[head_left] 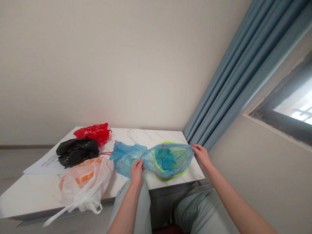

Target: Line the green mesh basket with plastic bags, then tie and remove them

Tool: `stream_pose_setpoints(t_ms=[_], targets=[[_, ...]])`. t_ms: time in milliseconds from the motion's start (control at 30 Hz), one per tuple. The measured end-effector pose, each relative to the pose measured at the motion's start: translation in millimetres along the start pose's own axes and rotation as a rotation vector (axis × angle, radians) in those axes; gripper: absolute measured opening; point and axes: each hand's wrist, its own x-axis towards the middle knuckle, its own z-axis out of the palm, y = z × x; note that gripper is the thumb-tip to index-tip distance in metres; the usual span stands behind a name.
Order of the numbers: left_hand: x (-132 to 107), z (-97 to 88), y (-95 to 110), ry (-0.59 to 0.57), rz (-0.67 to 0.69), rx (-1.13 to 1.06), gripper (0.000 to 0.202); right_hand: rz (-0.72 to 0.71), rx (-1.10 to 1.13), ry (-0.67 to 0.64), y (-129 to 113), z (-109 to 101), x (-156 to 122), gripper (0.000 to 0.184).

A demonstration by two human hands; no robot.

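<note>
A translucent blue plastic bag (181, 155) with a reddish drawstring rim is stretched wide between my two hands. My left hand (137, 169) pinches its left edge, and my right hand (200, 153) pinches the right edge. Below the bag stands a yellow-green basket (164, 178), partly seen through the film. Whether the bag touches the basket's rim I cannot tell. Just left of my left hand lies a second blue plastic bag (125, 157) with red drawstrings, crumpled on the table.
On the white marbled table (36, 195) lie a red plastic bag (94, 132), a black plastic bag (78, 152) and a white bag with orange print (87, 182), its handles hanging over the front edge. Paper (41, 165) lies beneath the black bag. A blue curtain (234, 74) hangs at the right.
</note>
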Motion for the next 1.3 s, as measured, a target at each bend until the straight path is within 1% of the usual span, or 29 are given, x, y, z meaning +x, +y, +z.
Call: stream_pose_setpoints(t_ms=[100, 200, 267, 333, 467, 567, 633, 700, 800, 867, 967, 1033, 1133, 1233, 1300], targets=[[-1, -4.4, 2, -0.078, 0.036, 0.118, 0.038, 0.039, 0.127, -0.023, -4, -7, -22, 0.027], [-2, -7.5, 3, -0.161, 0.05, 0.181, 0.039, 0.062, 0.153, -0.01, -1, -9, -48, 0.03], [-4, -7.4, 4, -0.193, 0.029, 0.153, 0.039, 0.077, 0.118, 0.042, 4, -9, -66, 0.033], [-6, -5.8, 5, -0.201, -0.019, 0.084, 0.04, 0.06, 0.051, 0.103, 9, -9, -81, 0.036], [-9, -2.1, 12, -0.218, -0.128, -0.098, 0.039, -0.085, -0.109, 0.163, 18, -14, -99, 0.036], [-11, -1.8, 18, -0.238, -0.179, -0.212, 0.031, -0.151, -0.209, 0.196, 18, -19, -104, 0.032], [-12, -2.3, 21, -0.238, -0.208, -0.274, 0.024, -0.144, -0.209, 0.207, 15, -22, -105, 0.032], [-12, -2.5, 24, -0.233, -0.225, -0.333, 0.018, -0.082, -0.106, 0.199, 10, -24, -106, 0.033], [-13, -1.6, 26, -0.246, -0.241, -0.396, 0.014, 0.078, 0.173, 0.148, 2, -25, -106, 0.032], [-14, -1.4, 28, -0.251, -0.254, -0.434, 0.012, 0.162, 0.346, 0.109, -2, -27, -105, 0.029], [-14, -3.3, 34, -0.248, -0.268, -0.552, 0.014, 0.248, 0.515, 0.106, -3, -32, -101, 0.027], [-14, -6.0, 38, -0.245, -0.247, -0.656, 0.019, 0.285, 0.575, 0.121, 0, -35, -99, 0.026], [-14, -10.6, 43, -0.24, -0.231, -0.76, 0.019, 0.297, 0.574, 0.137, 6, -39, -100, 0.024], [-14, -14.1, 46, -0.25, -0.268, -0.781, 0.014, 0.275, 0.544, 0.148, 11, -41, -103, 0.021], [-14, -15.7, 46, -0.258, -0.287, -0.76, 0.009, 0.263, 0.579, 0.156, 11, -42, -103, 0.018]])
